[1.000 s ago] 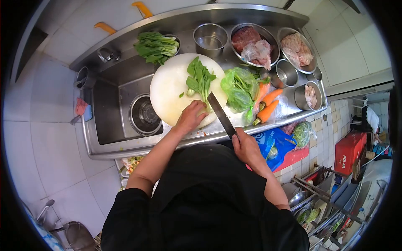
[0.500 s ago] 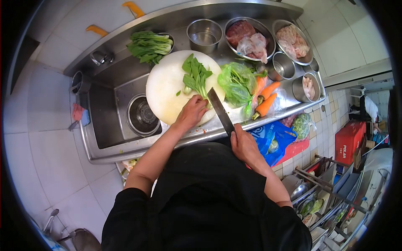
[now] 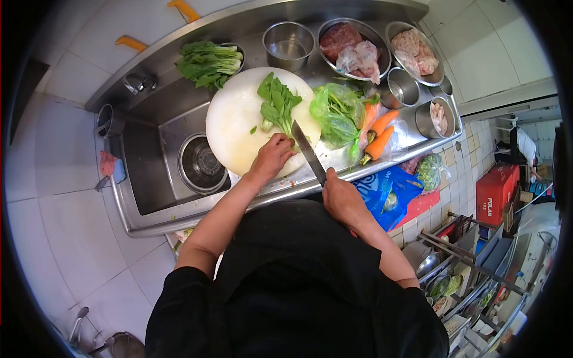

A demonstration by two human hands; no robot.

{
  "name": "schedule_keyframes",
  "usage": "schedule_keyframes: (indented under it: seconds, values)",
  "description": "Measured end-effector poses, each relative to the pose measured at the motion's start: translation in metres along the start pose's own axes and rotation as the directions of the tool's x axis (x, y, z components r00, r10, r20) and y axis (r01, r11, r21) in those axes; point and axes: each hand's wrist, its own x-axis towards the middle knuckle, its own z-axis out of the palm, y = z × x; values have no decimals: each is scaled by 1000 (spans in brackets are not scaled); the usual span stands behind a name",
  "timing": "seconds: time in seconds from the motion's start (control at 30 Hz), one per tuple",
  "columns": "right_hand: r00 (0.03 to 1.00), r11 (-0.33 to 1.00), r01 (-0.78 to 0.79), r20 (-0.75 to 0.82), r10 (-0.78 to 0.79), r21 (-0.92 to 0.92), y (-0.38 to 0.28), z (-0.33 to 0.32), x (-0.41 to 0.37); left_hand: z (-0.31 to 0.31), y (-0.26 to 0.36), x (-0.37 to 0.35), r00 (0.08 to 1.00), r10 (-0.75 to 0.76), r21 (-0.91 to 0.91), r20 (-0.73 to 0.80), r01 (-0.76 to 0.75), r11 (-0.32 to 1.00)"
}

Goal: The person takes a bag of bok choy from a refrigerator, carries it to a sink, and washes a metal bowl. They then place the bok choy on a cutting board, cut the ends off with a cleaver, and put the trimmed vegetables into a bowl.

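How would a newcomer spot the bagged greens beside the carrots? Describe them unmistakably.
Right of the sink is the round white cutting board. Between its right edge and the orange carrots sits the bulging bag of greens. Unlike the loose greens on the board, these are wrapped in see-through plastic.
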Motion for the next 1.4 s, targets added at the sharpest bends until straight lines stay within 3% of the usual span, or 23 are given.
schedule_keyframes:
  seconds: [0.17, 0.23, 0.47, 0.57, 0.63, 0.67, 0.73, 0.8, 0.87, 0.9, 0.93, 1.03, 1.07, 1.13, 1.17, 1.2, 1.23, 1.3, 1.37, 1.4]
  values:
    - [999, 998, -47, 18, 48, -48, 5, 27, 24, 3, 1, -2, 1000, -18, -23, -17, 17, 1000]
    - [998, 1000, 15, -65, -17, -19, 11, 38, 39, 3, 3, 0, 999, -14, -29, -29, 13, 999]
    - [987, 989, 52, -158, -30, 140, 20, -2, 35, -13, 7, -6, 995, 63, -70, 72, -58, 996]
    - [969, 984, 26, -246, 19, 177, 28, -22, 11, -24, 9, 9, 994, 108, 51, 26, -109, 993]
    - [945, 977, 9, -321, 61, 214, 38, -29, 1, -33, 14, 36, 956, 280, 335, 89, -294, 895]
    - [945, 977, 15, -324, 56, 213, 43, -31, -2, -33, 12, 47, 956, 281, 339, 86, -294, 894]
    - [931, 968, -15, -351, 104, 249, 50, -34, -6, -35, 6, 71, 892, 282, 484, 353, -432, 761]
    - [926, 963, 11, -367, 92, 268, 60, -32, -11, -39, 3, 88, 880, 268, 426, 392, -432, 795]
    - [933, 911, -37, -312, 178, 411, 66, -31, -20, -51, 16, 101, 840, 277, 380, 466, -473, 795]
    - [933, 909, -28, -316, 173, 416, 70, -29, -25, -54, 16, 105, 843, 390, 372, 370, -520, 769]
    - [922, 904, -24, -340, 184, 426, 74, -27, -31, -61, 18, 111, 841, 390, 376, 375, -522, 765]
    - [908, 869, -71, -330, 259, 489, 92, -17, -49, -110, 19, 139, 927, 372, 535, 46, -337, 775]
    - [902, 839, -119, -296, 316, 531, 99, -14, -55, -136, 14, 154, 967, 255, 571, 21, -221, 791]
    - [887, 849, -152, -309, 343, 506, 106, -7, -62, -181, -15, 178, 972, 203, 628, -116, -86, 773]
    - [865, 900, -74, -421, 272, 430, 106, -7, -65, -201, -36, 190, 975, 162, 657, -151, -24, 753]
    - [830, 940, -1, -524, 191, 342, 104, -8, -66, -216, -57, 199, 974, 171, 658, -148, -32, 753]
    - [825, 939, 1, -531, 194, 344, 98, -11, -68, -228, -82, 207, 978, 145, 718, -151, 8, 696]
    - [868, 883, -142, -372, 328, 447, 86, -18, -73, -236, -136, 208, 979, 127, 774, -158, 42, 632]
    - [866, 886, -154, -373, 334, 437, 84, -8, -71, -227, -187, 202, 993, 115, 821, 17, -80, 566]
    - [866, 890, -170, -367, 340, 423, 83, -6, -70, -222, -190, 200, 993, 119, 818, 18, -83, 569]
